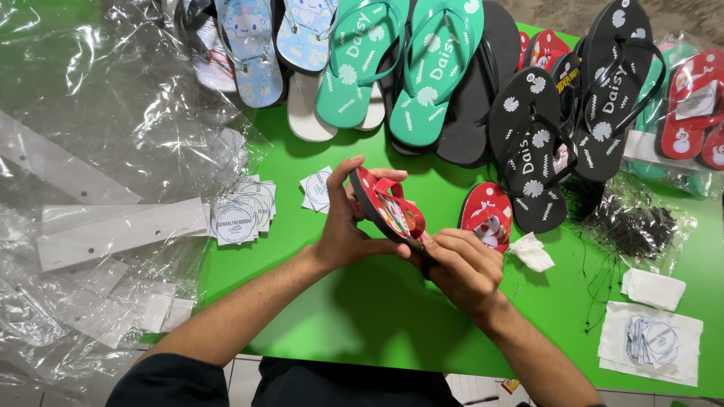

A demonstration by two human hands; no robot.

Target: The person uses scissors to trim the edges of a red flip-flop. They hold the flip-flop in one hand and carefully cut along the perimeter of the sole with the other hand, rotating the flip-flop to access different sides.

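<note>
While the left hand (343,230) clamps the red sandal (386,207) on edge, right hand (461,265) fingers pinch its heel; turning it likely needs a steady grip.

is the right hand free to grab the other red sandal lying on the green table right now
Probably not at once: the right hand is busy at the heel of the red sandal that the left hand holds. The other red sandal lies just beyond it, with nothing between.

red sandal (388,211) heel: hidden by right hand (464,267) | top sandals (362,60): edge-cropped
</note>
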